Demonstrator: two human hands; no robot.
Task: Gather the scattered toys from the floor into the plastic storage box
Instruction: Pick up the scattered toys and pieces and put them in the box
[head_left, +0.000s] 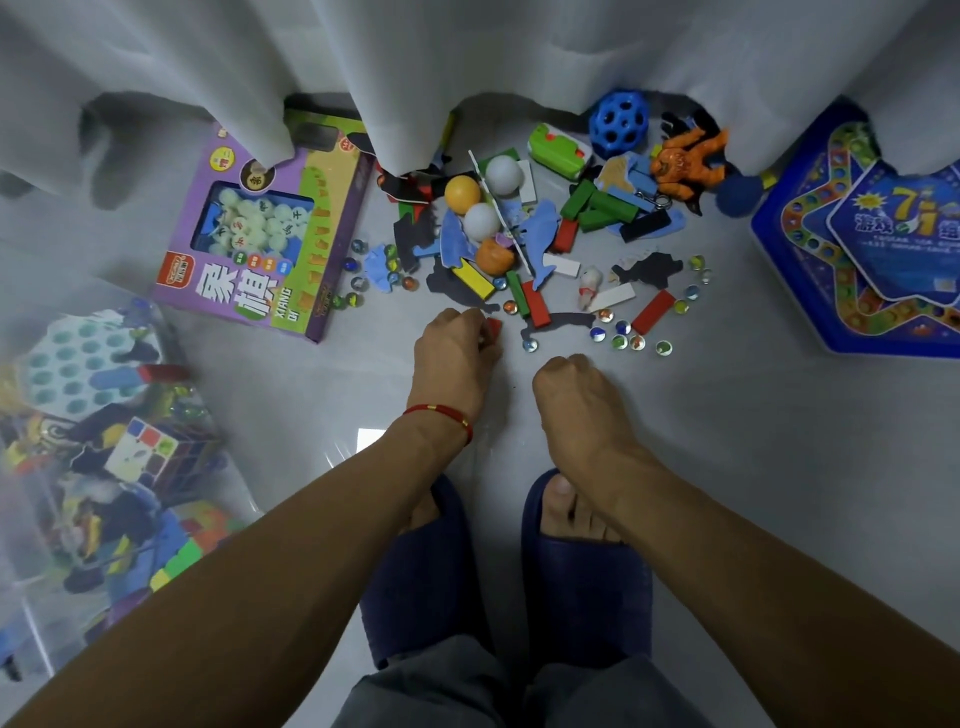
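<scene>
On grey floor below white curtain — left grip pinches red block, right grip fisted.

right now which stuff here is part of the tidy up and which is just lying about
Job: left hand pinching a red block, right hand, marbles, ping-pong balls, orange figure, plastic storage box.
Lying about: curtain, slippers.

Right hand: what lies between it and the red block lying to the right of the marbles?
Head view: between the right hand and the red block lie only loose marbles on grey floor.
</scene>
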